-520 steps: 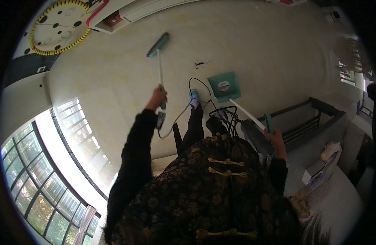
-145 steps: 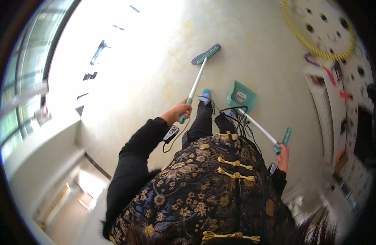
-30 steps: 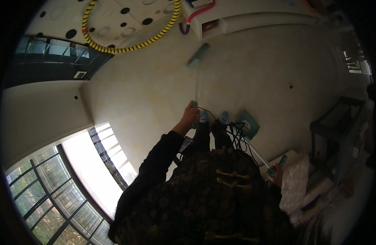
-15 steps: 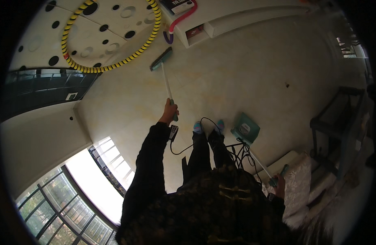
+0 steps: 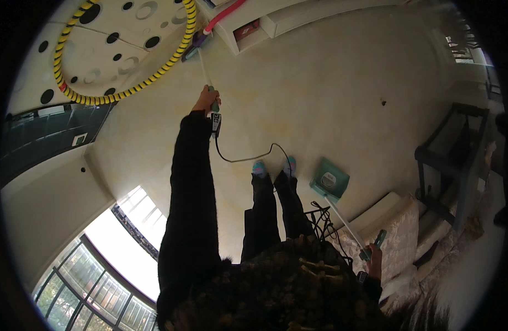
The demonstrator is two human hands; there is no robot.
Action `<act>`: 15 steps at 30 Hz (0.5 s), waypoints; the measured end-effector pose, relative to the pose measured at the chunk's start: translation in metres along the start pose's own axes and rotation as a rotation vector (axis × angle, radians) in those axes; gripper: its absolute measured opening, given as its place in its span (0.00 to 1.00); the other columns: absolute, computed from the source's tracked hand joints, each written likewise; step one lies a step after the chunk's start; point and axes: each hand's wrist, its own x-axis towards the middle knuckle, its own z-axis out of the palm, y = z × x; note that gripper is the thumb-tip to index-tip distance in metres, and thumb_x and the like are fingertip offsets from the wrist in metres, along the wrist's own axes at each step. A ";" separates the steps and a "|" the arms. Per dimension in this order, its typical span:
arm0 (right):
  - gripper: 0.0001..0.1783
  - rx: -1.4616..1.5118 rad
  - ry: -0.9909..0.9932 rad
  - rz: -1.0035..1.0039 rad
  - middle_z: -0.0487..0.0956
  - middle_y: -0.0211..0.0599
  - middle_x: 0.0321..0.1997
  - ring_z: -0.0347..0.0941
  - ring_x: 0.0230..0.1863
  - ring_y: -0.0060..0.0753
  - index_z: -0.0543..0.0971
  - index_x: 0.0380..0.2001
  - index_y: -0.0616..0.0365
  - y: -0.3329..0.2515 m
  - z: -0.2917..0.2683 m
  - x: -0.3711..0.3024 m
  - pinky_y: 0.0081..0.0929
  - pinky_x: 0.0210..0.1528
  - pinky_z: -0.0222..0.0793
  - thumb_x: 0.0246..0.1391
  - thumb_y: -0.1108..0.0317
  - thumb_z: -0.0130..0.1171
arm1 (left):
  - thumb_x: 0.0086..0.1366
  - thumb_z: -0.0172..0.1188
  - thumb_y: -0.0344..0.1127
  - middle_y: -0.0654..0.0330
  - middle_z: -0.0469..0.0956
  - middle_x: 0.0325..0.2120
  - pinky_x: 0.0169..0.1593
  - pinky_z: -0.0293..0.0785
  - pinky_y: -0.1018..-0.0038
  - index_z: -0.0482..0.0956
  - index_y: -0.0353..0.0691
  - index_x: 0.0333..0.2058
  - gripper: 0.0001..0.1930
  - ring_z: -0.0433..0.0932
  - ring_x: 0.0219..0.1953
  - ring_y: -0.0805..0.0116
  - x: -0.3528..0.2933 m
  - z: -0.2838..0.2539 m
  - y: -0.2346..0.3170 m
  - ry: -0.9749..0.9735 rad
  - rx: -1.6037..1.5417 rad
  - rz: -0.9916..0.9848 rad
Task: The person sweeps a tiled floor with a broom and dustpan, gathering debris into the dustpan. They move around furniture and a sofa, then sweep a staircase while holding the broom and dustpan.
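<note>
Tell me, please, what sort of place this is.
Probably a living room in a home: there is what looks like a pale patterned sofa, a low white cabinet and a yellow-and-black hoop.

The pale floor (image 5: 303,94) bears a green dustpan (image 5: 331,183) and a dark speck (image 5: 383,102).

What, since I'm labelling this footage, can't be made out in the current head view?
All in the head view:
- Hoop: top cut off by the upper edge.
- Dark speck on the floor: too small to identify.
- Broom grip: partly hidden by the left hand.
- Dustpan grip: partly covered by the right hand.
</note>
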 end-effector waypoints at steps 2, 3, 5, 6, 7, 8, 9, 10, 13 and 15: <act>0.11 -0.018 0.026 0.011 0.68 0.34 0.25 0.67 0.28 0.32 0.68 0.25 0.62 0.003 0.002 -0.002 0.33 0.33 0.66 0.51 0.64 0.51 | 0.56 0.49 0.26 0.53 0.65 0.18 0.18 0.64 0.66 0.49 0.31 0.46 0.22 0.67 0.16 0.64 -0.014 -0.007 -0.007 -0.056 0.302 0.007; 0.11 -0.025 0.047 0.018 0.68 0.34 0.25 0.67 0.27 0.32 0.68 0.25 0.62 0.004 0.003 -0.003 0.32 0.33 0.66 0.51 0.64 0.52 | 0.57 0.49 0.26 0.52 0.66 0.18 0.18 0.64 0.66 0.47 0.30 0.48 0.24 0.68 0.17 0.64 -0.029 -0.012 -0.012 -0.067 0.484 -0.014; 0.11 -0.010 -0.038 -0.016 0.68 0.36 0.25 0.67 0.27 0.33 0.68 0.25 0.62 0.006 0.003 -0.002 0.32 0.32 0.66 0.51 0.64 0.52 | 0.56 0.48 0.28 0.57 0.67 0.21 0.21 0.64 0.72 0.49 0.35 0.53 0.26 0.66 0.18 0.69 -0.079 -0.017 -0.031 -0.099 0.338 -0.036; 0.11 -0.022 -0.027 -0.003 0.68 0.36 0.25 0.67 0.27 0.34 0.68 0.25 0.62 0.006 0.003 -0.001 0.32 0.31 0.66 0.51 0.64 0.52 | 0.56 0.49 0.29 0.57 0.67 0.22 0.22 0.64 0.73 0.40 0.35 0.59 0.36 0.67 0.18 0.68 -0.104 -0.020 -0.036 -0.140 0.420 -0.090; 0.11 -0.002 -0.054 -0.018 0.67 0.36 0.25 0.67 0.27 0.34 0.68 0.25 0.62 0.006 0.003 0.000 0.33 0.31 0.65 0.51 0.64 0.52 | 0.56 0.49 0.29 0.58 0.67 0.22 0.23 0.65 0.73 0.32 0.37 0.61 0.40 0.68 0.19 0.68 -0.134 -0.021 -0.045 -0.150 0.344 -0.143; 0.11 -0.005 -0.030 -0.007 0.67 0.36 0.25 0.67 0.27 0.34 0.68 0.25 0.62 0.004 0.002 0.002 0.33 0.31 0.65 0.51 0.64 0.52 | 0.55 0.49 0.25 0.57 0.66 0.19 0.19 0.66 0.70 0.29 0.41 0.61 0.42 0.67 0.15 0.67 -0.160 -0.022 -0.049 -0.156 0.258 -0.189; 0.11 -0.008 -0.006 0.004 0.67 0.37 0.25 0.66 0.27 0.35 0.68 0.25 0.62 0.003 0.001 0.004 0.34 0.31 0.64 0.51 0.64 0.52 | 0.54 0.48 0.24 0.58 0.65 0.18 0.19 0.66 0.70 0.30 0.42 0.61 0.42 0.67 0.16 0.68 -0.186 -0.023 -0.052 -0.172 0.236 -0.173; 0.10 -0.058 -0.042 0.007 0.66 0.36 0.25 0.66 0.26 0.34 0.67 0.25 0.62 0.001 0.000 0.005 0.35 0.31 0.64 0.50 0.65 0.52 | 0.53 0.47 0.22 0.59 0.65 0.18 0.19 0.66 0.70 0.32 0.44 0.61 0.42 0.66 0.15 0.68 -0.207 -0.025 -0.051 -0.149 0.273 -0.221; 0.09 -0.049 -0.076 -0.042 0.66 0.34 0.24 0.65 0.25 0.33 0.66 0.25 0.61 -0.006 0.001 0.009 0.36 0.31 0.65 0.50 0.67 0.53 | 0.51 0.47 0.21 0.62 0.65 0.18 0.17 0.64 0.74 0.41 0.48 0.62 0.40 0.63 0.13 0.72 -0.254 -0.037 -0.037 -0.069 0.239 -0.272; 0.09 -0.024 -0.104 -0.060 0.66 0.34 0.23 0.64 0.24 0.32 0.66 0.25 0.60 -0.012 0.005 0.012 0.36 0.31 0.65 0.49 0.67 0.53 | 0.50 0.48 0.21 0.62 0.65 0.18 0.16 0.63 0.76 0.43 0.49 0.62 0.40 0.62 0.13 0.73 -0.285 -0.045 -0.035 -0.026 0.043 -0.295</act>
